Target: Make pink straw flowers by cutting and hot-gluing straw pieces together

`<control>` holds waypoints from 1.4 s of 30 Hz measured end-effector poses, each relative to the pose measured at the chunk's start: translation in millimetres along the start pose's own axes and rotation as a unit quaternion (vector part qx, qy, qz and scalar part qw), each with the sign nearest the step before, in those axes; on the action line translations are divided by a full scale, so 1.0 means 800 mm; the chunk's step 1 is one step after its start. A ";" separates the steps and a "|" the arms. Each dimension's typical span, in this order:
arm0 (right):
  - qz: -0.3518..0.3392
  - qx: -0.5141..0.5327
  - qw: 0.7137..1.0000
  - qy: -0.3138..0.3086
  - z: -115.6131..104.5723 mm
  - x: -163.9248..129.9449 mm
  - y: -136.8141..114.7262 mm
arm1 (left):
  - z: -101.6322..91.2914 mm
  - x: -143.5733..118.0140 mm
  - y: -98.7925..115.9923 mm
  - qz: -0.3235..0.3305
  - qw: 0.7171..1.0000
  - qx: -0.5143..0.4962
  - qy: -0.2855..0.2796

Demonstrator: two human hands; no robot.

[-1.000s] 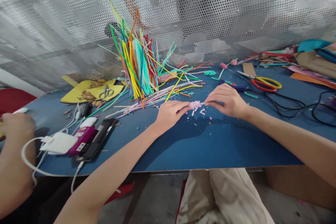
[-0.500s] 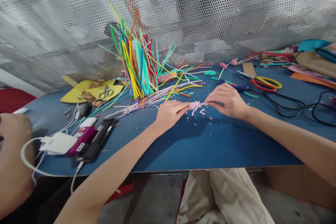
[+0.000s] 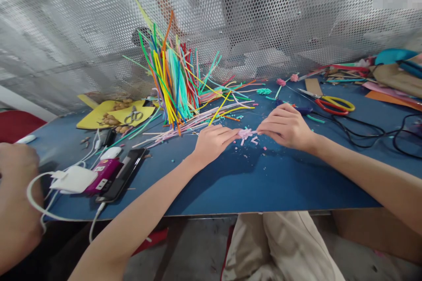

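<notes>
A small lilac cluster of short pipe cleaner pieces [image 3: 245, 133] is held just above the blue table, between my two hands. My left hand [image 3: 214, 142] pinches its left end, fingers pressed together. From the other side, my right hand [image 3: 286, 128] closes thumb and fingertips at the cluster's right end; the exact grip point is too small to see. Short lilac offcuts [image 3: 254, 140] lie below the fingers, among crumbs of fluff. Behind my left hand lie loose pink and lilac pipe cleaners [image 3: 194, 124]. A dark blue tool handle [image 3: 301, 110] shows behind my right hand.
A tall bundle of coloured pipe cleaners [image 3: 171, 79] stands at the back. Red-and-yellow-handled scissors [image 3: 334, 104] and black cables [image 3: 359, 134] lie right. Left are a phone [image 3: 127, 175], a purple power block [image 3: 104, 173], yellow sheets [image 3: 95, 116] with small scissors [image 3: 133, 116], and another person's arm [image 3: 20, 206].
Both hands keep almost the same place and grip on the lilac cluster. My right fingers have shifted slightly. The other person's hand at the far left has moved a little.
</notes>
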State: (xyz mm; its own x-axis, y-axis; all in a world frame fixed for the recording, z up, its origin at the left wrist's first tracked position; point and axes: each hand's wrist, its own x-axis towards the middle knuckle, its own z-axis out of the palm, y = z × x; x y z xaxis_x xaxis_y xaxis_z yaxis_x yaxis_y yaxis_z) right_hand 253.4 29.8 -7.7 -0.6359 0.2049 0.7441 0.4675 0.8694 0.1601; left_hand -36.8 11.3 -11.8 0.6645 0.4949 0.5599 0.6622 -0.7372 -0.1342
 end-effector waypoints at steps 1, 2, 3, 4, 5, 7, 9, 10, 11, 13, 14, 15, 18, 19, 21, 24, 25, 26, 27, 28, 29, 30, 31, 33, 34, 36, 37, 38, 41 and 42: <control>-0.005 -0.006 1.000 -0.001 -0.001 0.000 0.000 | 0.000 0.000 0.000 0.003 1.000 0.002 0.001; -0.009 -0.009 1.000 -0.003 -0.002 0.000 0.000 | -0.001 0.000 0.000 0.004 1.000 0.004 0.003; -0.012 -0.012 1.000 -0.004 -0.002 0.000 0.000 | -0.001 0.000 0.000 0.006 1.000 0.007 0.005; -0.014 -0.014 1.000 -0.005 -0.003 0.001 0.000 | -0.001 0.000 0.000 0.009 1.000 0.010 0.007; -0.015 -0.015 1.000 -0.007 -0.003 0.001 -0.001 | -0.002 0.001 0.000 0.010 1.000 0.013 0.009; -0.009 -0.013 1.000 -0.010 -0.003 0.002 -0.002 | -0.003 0.003 0.001 0.011 1.000 0.018 0.013; 0.014 -0.003 1.000 -0.012 -0.002 0.002 -0.002 | -0.004 0.005 0.002 0.009 0.999 0.019 0.024; 0.026 0.004 1.000 -0.012 -0.001 0.003 -0.002 | -0.004 0.006 0.003 0.008 0.999 0.018 0.032; 0.038 0.010 0.999 -0.010 0.000 0.003 -0.001 | -0.003 0.007 0.003 0.008 0.999 0.016 0.039; 0.054 0.018 0.998 -0.006 0.002 0.002 0.001 | -0.002 0.007 0.002 0.011 0.999 0.009 0.050; 0.058 0.019 0.998 -0.004 0.003 0.001 0.003 | 0.000 0.007 0.002 0.013 0.998 0.004 0.054; 0.060 0.019 0.998 -0.003 0.004 0.000 0.005 | 0.001 0.006 0.001 0.015 0.998 -0.001 0.058; 0.061 0.021 0.998 -0.003 0.006 -0.002 0.009 | 0.004 0.004 -0.001 0.015 0.997 -0.011 0.073; 0.059 0.022 0.998 -0.003 0.006 -0.003 0.009 | 0.004 0.004 -0.002 0.016 0.997 -0.012 0.079; 0.055 0.026 0.998 -0.004 0.007 -0.003 0.009 | 0.004 0.004 -0.001 0.014 0.996 -0.010 0.089; 0.049 0.028 0.998 -0.005 0.007 -0.004 0.007 | 0.004 0.005 0.000 0.009 0.995 -0.009 0.096; 0.048 0.028 0.998 -0.005 0.007 -0.004 0.007 | 0.004 0.005 0.000 0.008 0.995 -0.010 0.094; 0.048 0.028 0.998 -0.005 0.008 -0.003 0.006 | 0.004 0.005 0.000 0.008 0.996 -0.011 0.093; 0.048 0.028 0.998 -0.005 0.008 -0.003 0.005 | 0.004 0.005 0.000 0.008 0.996 -0.012 0.090; 0.048 0.029 0.998 -0.005 0.008 -0.003 0.004 | 0.005 0.005 0.000 0.008 0.996 -0.014 0.087; 0.049 0.031 0.998 -0.006 0.008 -0.002 0.003 | 0.005 0.004 0.001 0.007 0.996 -0.016 0.083; 0.050 0.033 0.998 -0.006 0.008 -0.002 0.002 | 0.005 0.004 0.001 0.007 0.997 -0.018 0.077; 0.051 0.036 0.998 -0.007 0.008 -0.001 0.001 | 0.005 0.004 0.001 0.006 0.997 -0.020 0.070; 0.058 0.043 0.997 -0.009 0.009 0.000 -0.001 | 0.006 0.003 0.002 0.004 0.998 -0.025 0.064; 0.063 0.049 0.997 -0.007 0.009 0.000 -0.003 | 0.006 0.002 0.002 0.003 0.998 -0.026 0.065; 0.077 0.059 0.995 0.002 0.009 0.001 -0.006 | 0.007 0.001 0.003 0.004 0.997 -0.028 0.074; 0.083 0.062 0.995 0.007 0.009 0.002 -0.007 | 0.007 0.000 0.003 0.004 0.996 -0.030 0.079; 0.088 0.063 0.994 0.009 0.010 0.002 -0.008 | 0.008 0.000 0.004 0.004 0.996 -0.032 0.082; 0.082 0.058 0.995 0.004 0.011 0.003 -0.012 | 0.008 -0.001 0.006 -0.003 0.996 -0.037 0.085; 0.076 0.057 0.995 0.000 0.011 0.003 -0.013 | 0.008 -0.002 0.007 -0.006 0.996 -0.036 0.084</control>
State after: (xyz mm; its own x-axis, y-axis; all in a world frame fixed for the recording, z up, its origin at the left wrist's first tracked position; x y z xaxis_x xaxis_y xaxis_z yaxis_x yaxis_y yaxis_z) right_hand 241.4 25.6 -13.2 -0.5631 0.3370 0.7545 0.4847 0.8742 -0.0287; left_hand -31.6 9.1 -18.3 0.5847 0.4245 0.6914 0.6398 -0.7653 -0.0711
